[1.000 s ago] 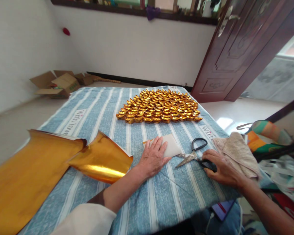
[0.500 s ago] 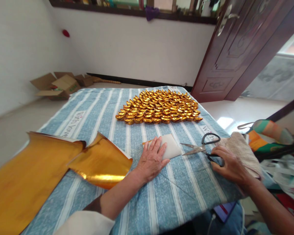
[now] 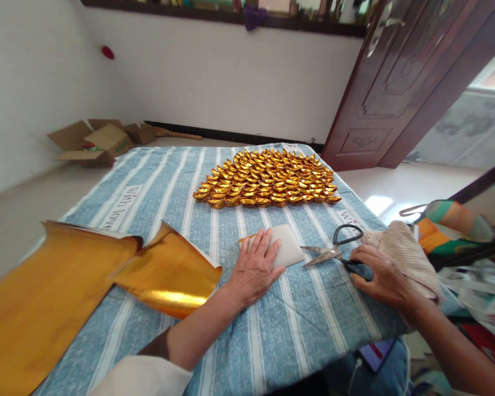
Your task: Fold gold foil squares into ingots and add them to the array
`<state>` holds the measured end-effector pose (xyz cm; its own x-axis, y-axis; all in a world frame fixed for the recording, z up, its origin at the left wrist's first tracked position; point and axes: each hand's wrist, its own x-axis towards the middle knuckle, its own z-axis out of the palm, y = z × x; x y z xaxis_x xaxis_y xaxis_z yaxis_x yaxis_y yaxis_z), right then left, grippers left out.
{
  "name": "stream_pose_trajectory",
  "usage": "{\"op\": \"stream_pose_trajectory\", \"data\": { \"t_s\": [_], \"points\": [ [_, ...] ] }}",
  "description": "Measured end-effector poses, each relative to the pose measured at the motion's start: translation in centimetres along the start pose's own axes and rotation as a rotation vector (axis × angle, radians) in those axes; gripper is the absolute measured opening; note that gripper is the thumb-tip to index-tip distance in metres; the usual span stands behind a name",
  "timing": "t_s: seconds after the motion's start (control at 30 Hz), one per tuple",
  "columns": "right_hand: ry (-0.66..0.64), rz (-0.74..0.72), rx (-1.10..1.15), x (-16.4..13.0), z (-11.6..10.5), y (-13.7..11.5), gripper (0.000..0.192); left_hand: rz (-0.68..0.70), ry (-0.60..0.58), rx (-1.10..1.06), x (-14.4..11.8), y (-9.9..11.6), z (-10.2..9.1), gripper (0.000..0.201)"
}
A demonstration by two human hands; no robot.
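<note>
My left hand (image 3: 256,269) lies flat, fingers slightly spread, on a folded piece of paper (image 3: 287,247). The paper's white side faces up, with a thin gold edge showing at its left. To the right, a pair of scissors (image 3: 328,254) with black handles lies with blades parted, tips close to the paper's right edge. My right hand (image 3: 377,275) has its thumb and fingers closed on the scissors' near handle loop. Left of my left arm, a loose gold foil sheet (image 3: 173,275) curls up, overlapping a larger gold foil sheet (image 3: 66,297).
Many folded gold paper ingots (image 3: 268,179) stand in rows at the far side of the striped tablecloth (image 3: 160,187). A beige cloth (image 3: 404,258) sits by the right edge. Beyond are an open cardboard box (image 3: 93,144), a wooden door (image 3: 379,99), and a phone (image 3: 377,352) below the edge.
The scissors and my right hand have shifted slightly left, bringing the blade tips nearer the paper. My left hand stays pressed on the paper.
</note>
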<state>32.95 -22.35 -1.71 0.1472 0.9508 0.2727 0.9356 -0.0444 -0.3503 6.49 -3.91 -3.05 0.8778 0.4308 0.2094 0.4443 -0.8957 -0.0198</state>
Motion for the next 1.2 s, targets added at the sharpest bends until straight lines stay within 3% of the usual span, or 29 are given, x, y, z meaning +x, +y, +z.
{"op": "stream_pose_trajectory", "data": {
  "t_s": [0.27,0.53,0.93,1.2],
  "points": [
    [0.070,-0.034,-0.004,-0.2,0.4,0.4,0.015,0.006,0.011,0.009,0.1,0.0,0.0,0.056],
    [0.037,-0.079,-0.018,-0.3,0.2,0.3,0.013,-0.003,0.015,-0.006,0.1,0.0,-0.1,0.056],
    [0.049,-0.113,-0.014,-0.6,-0.1,-0.1,0.017,-0.045,0.090,-0.077,0.2,-0.4,-0.6,0.080],
    [0.029,-0.127,-0.021,-0.4,-0.3,-0.4,0.016,0.033,0.162,-0.178,0.4,-0.4,-1.7,0.086]
  ]
}}
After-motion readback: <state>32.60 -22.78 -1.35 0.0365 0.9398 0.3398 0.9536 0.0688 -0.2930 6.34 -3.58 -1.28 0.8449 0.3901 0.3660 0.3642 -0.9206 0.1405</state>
